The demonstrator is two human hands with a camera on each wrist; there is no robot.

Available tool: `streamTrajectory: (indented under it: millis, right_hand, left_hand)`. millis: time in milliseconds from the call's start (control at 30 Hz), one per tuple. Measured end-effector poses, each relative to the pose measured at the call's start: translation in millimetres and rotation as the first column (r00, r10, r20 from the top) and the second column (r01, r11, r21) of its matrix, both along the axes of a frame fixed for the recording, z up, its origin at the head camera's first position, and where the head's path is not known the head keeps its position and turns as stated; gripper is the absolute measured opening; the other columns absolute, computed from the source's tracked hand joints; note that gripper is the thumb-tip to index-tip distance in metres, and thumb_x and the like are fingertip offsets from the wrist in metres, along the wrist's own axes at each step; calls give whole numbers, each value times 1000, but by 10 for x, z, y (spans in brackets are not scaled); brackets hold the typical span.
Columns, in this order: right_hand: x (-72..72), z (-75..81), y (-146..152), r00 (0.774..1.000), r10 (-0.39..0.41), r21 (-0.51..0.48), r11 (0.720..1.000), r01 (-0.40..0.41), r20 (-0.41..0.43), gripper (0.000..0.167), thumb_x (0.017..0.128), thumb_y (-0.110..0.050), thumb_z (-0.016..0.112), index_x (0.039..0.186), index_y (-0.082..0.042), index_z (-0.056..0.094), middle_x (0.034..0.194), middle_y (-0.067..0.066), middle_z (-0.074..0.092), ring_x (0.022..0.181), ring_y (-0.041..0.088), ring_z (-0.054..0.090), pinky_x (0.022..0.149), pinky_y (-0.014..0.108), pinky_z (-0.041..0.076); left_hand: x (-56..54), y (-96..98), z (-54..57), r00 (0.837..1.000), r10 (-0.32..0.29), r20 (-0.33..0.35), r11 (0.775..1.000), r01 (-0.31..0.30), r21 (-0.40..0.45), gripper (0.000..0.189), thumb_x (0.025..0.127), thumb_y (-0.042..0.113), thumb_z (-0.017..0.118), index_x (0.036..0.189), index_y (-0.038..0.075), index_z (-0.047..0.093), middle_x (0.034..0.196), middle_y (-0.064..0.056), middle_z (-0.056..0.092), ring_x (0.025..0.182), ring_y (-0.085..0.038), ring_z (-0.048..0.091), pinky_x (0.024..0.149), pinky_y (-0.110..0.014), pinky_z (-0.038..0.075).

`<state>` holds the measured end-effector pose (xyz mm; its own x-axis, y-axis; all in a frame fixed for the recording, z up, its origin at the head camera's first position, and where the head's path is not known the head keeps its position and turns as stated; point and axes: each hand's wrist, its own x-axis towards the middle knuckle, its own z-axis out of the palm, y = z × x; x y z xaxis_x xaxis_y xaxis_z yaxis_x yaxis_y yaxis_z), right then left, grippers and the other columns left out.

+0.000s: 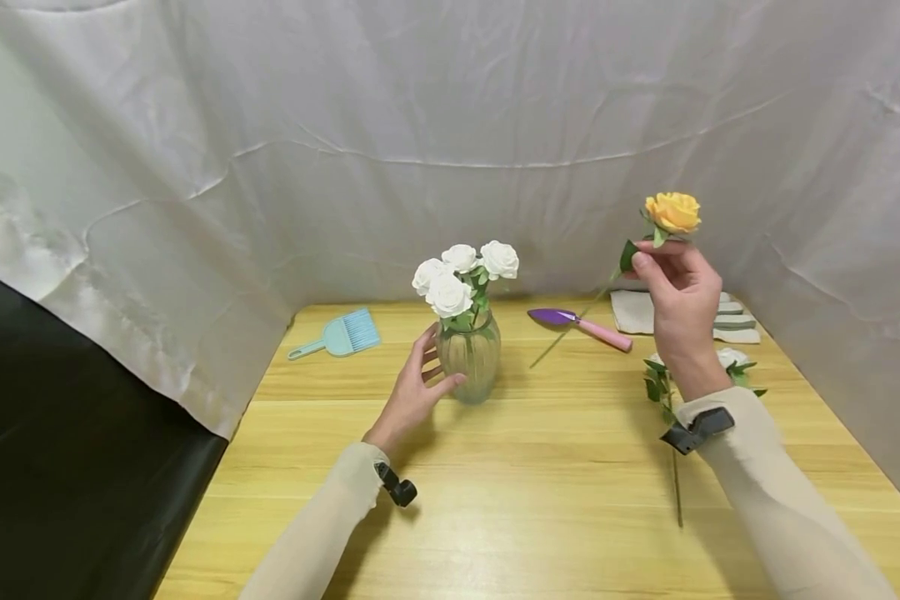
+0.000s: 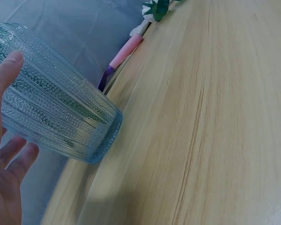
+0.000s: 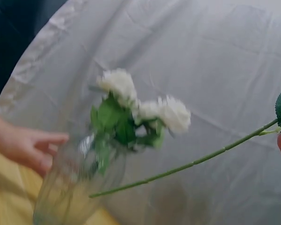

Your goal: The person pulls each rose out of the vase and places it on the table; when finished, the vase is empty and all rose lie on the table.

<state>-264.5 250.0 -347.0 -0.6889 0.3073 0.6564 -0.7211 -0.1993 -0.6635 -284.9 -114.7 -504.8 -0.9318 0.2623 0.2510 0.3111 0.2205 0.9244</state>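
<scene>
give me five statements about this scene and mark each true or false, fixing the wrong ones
1. The right hand holds a yellow rose. True.
2. The left hand touches a glass vase. True.
3. All the roses in the vase are red. False: they are white.
4. The trowel has a purple blade and a pink handle. True.
5. The light blue dustpan lies to the right of the vase. False: it lies to the left.
</scene>
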Motion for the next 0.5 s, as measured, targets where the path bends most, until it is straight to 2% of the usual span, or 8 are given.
streamTrajectory:
  millis: [133,233,300,400,467,500]
  right_hand:
    - [32,-183,199,988,4,100,995,-19,151,14,101,3,73,115,6,73,110,6,76,91,15,72,82,22,67]
    - [57,-326,349,953,20,248,964,-99,303,16,104,-3,72,119,3,72,113,-1,77,94,10,73,86,19,65]
    - [72,-426,435,918,5,372,913,-166,397,21,106,-8,72,123,3,69,114,-9,76,97,6,73,87,16,64]
    - [85,-587,523,862,-23,509,815,-277,506,29,109,-14,69,128,6,65,112,-16,75,98,2,73,86,16,64]
    - [80,-708,557,830,-48,561,759,-332,556,34,109,-18,69,131,7,63,110,-18,74,97,0,72,87,19,65]
    - [77,-769,571,815,-54,572,739,-356,578,35,110,-19,68,132,7,62,109,-17,74,96,1,72,87,21,66]
  left_hand:
    - [-7,2,-10,1000,-9,-15,1000,9,3,97,98,33,84,173,39,22,170,-5,43,152,-34,49,125,-54,49]
    - [-10,1,-17,1000,-9,-17,1000,9,4,98,98,32,85,173,38,22,170,-5,42,152,-34,49,125,-54,49]
    - [-8,-1,-14,1000,-8,-17,1000,8,3,98,98,32,85,173,38,22,169,-5,43,152,-34,49,125,-54,49]
    - [-5,-5,-12,1000,-1,-15,1000,1,-3,97,98,34,85,172,40,23,168,-4,44,151,-32,50,125,-52,50]
    - [-6,-6,-11,1000,3,-12,1000,-4,-7,97,98,34,85,172,41,23,168,-3,45,151,-31,51,124,-51,50]
    - [-8,-7,-14,1000,4,-12,1000,-4,-6,97,98,34,85,172,41,23,168,-3,45,151,-31,51,124,-51,50]
